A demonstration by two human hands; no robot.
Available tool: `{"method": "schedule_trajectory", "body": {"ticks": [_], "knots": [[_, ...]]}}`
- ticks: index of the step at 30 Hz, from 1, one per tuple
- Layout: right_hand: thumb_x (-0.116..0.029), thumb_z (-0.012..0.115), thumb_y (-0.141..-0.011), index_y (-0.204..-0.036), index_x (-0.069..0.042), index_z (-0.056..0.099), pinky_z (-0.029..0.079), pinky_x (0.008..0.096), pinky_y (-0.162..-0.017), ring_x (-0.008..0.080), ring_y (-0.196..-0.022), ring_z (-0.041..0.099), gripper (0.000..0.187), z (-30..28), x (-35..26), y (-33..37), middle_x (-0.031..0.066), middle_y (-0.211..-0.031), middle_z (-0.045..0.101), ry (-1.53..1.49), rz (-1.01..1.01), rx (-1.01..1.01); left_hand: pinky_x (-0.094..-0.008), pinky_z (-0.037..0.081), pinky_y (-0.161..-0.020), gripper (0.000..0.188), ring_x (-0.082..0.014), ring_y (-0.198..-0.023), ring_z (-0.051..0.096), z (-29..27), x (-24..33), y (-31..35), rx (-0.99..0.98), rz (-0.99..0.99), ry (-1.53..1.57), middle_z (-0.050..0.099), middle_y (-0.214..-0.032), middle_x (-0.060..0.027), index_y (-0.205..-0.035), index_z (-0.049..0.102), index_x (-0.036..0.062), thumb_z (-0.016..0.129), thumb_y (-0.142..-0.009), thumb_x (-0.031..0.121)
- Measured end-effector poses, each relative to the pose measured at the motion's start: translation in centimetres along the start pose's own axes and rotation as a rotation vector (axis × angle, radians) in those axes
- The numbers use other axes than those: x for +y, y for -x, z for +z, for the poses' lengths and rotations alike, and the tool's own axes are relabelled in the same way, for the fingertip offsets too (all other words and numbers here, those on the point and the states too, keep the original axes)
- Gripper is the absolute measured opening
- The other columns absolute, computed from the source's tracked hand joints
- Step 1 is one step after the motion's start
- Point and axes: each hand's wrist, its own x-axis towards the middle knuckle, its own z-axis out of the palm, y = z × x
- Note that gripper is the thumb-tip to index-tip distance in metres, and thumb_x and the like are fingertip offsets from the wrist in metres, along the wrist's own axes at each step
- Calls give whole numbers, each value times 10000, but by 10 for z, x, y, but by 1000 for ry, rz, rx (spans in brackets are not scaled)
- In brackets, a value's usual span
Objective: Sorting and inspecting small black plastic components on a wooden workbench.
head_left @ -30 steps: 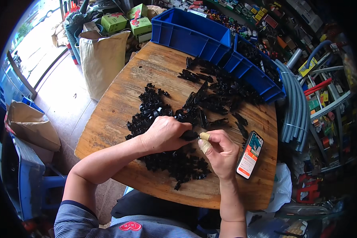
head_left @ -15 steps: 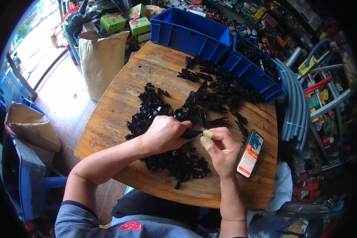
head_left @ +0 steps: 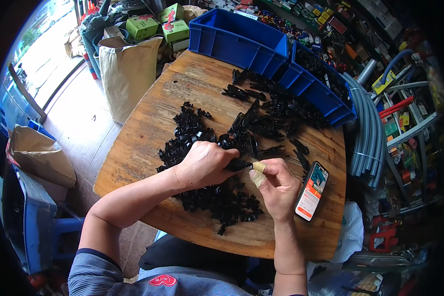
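Note:
My left hand [head_left: 204, 160] is closed around a black plastic part [head_left: 238, 165] above the middle of the wooden table [head_left: 133, 158]. At the part's right end, my right hand [head_left: 280, 190] pinches with thumb and forefinger, both wrapped in yellowish tape. Whatever small bit sits in that pinch is mostly hidden. Small black plastic pieces [head_left: 222, 204] lie heaped below my hands, and another heap of black pieces [head_left: 185, 135] spreads to the far left of them. Longer black plastic parts [head_left: 293, 111] are strewn across the table's far right.
Two blue bins stand at the far edge: one deep bin [head_left: 237, 47] and one bin [head_left: 315, 89] with black parts inside. A lit phone [head_left: 312, 192] lies right of my right hand. Paper sack [head_left: 128, 79], grey hose coils [head_left: 365, 133] and a blue stool [head_left: 66, 227] surround the table.
Both hands keep almost the same place and hold on the black part. The whole view has shifted very slightly; nothing else visibly differs.

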Motion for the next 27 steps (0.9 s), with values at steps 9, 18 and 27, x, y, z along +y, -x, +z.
{"method": "schedule_trajectory", "body": {"ticks": [9,18,27], "knots": [[-18,613,-810,-978,46,590,455,215,-618,119,-712,570,182,-4,0,1,87,-808,572,206,28,-215,-386,429,-447,243,-306,-481,549,-6,-5,1,-48,126,-22,502,-478,-96,-715,555,93,645,-716,318],[-58,605,-821,-1026,62,572,453,250,-556,157,-626,573,240,-1,-7,3,105,-781,573,194,-5,-179,-372,437,-452,204,-291,-483,554,-14,5,4,4,153,11,511,-491,-90,-698,566,89,670,-670,262],[-4,591,-795,-1048,65,562,461,261,-563,182,-683,568,264,4,-11,-2,112,-815,550,424,-223,-168,-380,458,-494,237,-322,-550,572,-10,15,-3,28,-33,151,551,-555,-137,-733,596,56,680,-685,273]]}}
